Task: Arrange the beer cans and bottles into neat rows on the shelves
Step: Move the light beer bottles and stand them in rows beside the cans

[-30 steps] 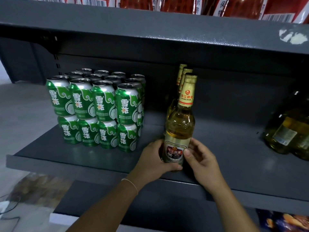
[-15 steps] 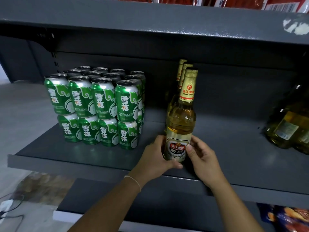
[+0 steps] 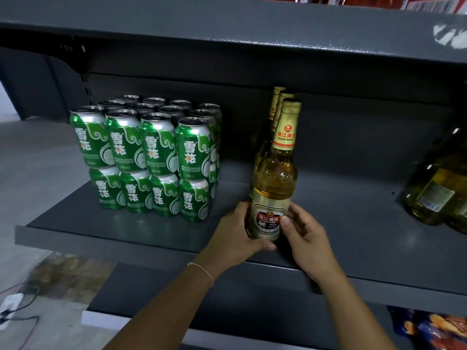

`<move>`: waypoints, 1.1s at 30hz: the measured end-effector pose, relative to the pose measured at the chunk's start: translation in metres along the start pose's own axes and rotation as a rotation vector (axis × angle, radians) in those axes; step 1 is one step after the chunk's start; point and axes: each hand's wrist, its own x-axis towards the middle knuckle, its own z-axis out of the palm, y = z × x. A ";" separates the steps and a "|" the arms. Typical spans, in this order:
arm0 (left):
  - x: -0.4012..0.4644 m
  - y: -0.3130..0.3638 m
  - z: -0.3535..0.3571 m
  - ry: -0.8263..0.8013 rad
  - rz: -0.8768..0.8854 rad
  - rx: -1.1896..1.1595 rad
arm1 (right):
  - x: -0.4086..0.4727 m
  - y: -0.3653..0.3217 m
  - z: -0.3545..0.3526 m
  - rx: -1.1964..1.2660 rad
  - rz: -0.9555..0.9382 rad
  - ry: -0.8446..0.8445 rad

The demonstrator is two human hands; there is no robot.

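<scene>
A golden beer bottle [image 3: 275, 183] with a red label stands upright near the front of the grey shelf [image 3: 141, 242]. My left hand [image 3: 236, 236] wraps its base from the left and my right hand [image 3: 307, 242] grips it from the right. Two more bottles [image 3: 276, 107] stand in line straight behind it, mostly hidden. To the left, green beer cans [image 3: 151, 157] are stacked two high in neat rows several deep.
Yellow-green bottles [image 3: 439, 190] sit at the shelf's far right. An upper shelf [image 3: 227, 24] hangs low over the bottle tops, with red packages on it. A lower shelf holds snack bags [image 3: 434, 329]. A cable and socket [image 3: 10, 306] lie on the floor.
The front bottle has been nudged slightly back, closer behind-bottle alignment, with both hands staying on its base. The view has shifted a little downward.
</scene>
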 end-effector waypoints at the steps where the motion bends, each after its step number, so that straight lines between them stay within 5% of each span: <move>1: -0.001 0.003 -0.001 -0.007 -0.014 0.024 | 0.000 0.000 0.000 0.000 0.000 -0.006; 7: -0.017 0.050 -0.023 -0.058 -0.014 0.673 | 0.000 -0.003 -0.006 0.022 0.020 -0.037; 9: -0.024 0.077 -0.026 -0.066 0.076 0.716 | 0.001 -0.005 -0.015 0.032 0.023 -0.020; 16: 0.002 0.150 0.026 -0.029 0.459 0.246 | 0.003 -0.042 -0.101 0.077 -0.009 0.224; 22: 0.058 0.191 0.105 -0.107 0.339 0.056 | -0.005 -0.072 -0.202 -0.076 -0.058 0.396; 33: 0.097 0.279 0.262 -0.307 0.455 -0.141 | -0.049 -0.087 -0.392 -0.482 -0.197 0.850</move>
